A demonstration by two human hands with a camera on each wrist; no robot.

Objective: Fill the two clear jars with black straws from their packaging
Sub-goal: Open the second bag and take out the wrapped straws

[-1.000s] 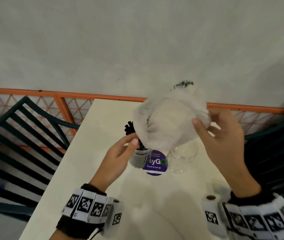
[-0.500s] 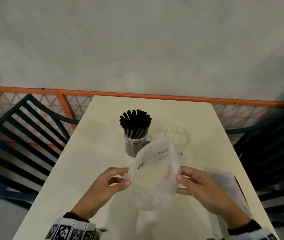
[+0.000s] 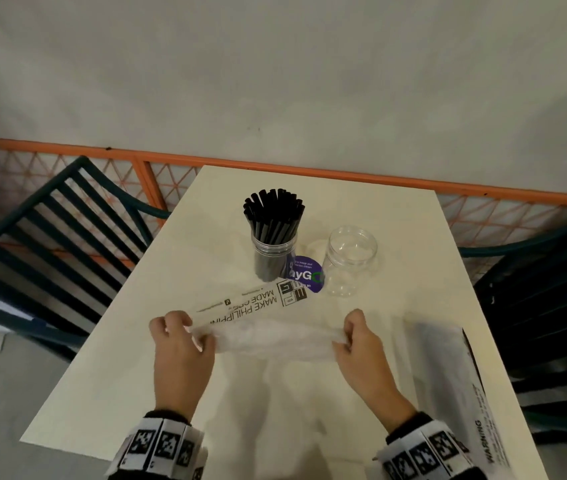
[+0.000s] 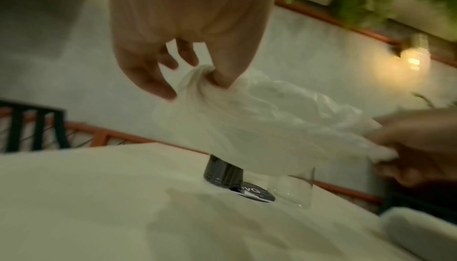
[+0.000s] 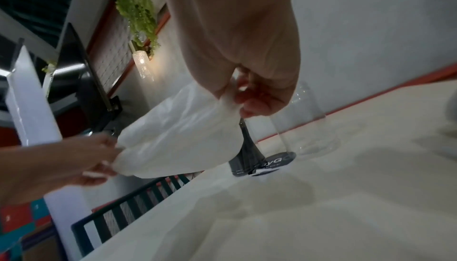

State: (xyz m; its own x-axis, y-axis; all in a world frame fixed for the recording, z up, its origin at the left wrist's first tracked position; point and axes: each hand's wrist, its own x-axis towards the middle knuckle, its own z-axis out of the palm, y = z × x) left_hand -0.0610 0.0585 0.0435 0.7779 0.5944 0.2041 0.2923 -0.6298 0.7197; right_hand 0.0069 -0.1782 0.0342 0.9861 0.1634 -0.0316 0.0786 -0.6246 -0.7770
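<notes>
Left hand (image 3: 180, 344) has its fingers (image 4: 223, 78) pinching one end of the empty plastic wrapper (image 3: 268, 336), stretched above the surface (image 3: 136, 341). Just behind it, one jar (image 3: 272, 252) stands packed with black straws (image 3: 272, 213); the empty jar (image 3: 348, 259) sits beside it. Right hand (image 3: 361, 348) pinches the wrapper's other end. Far right lies another packet (image 3: 448, 375).

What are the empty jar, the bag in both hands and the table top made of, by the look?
Empty jar: clear rigid plastic, probably; the table shows through its wall, and the neck looks threaded.
Bag: thin translucent plastic film, crumpled soft, pinched by left hand and right hand.
Table top: smooth cream surface with a faint sheen, maybe laminate; cannot confirm.
</notes>
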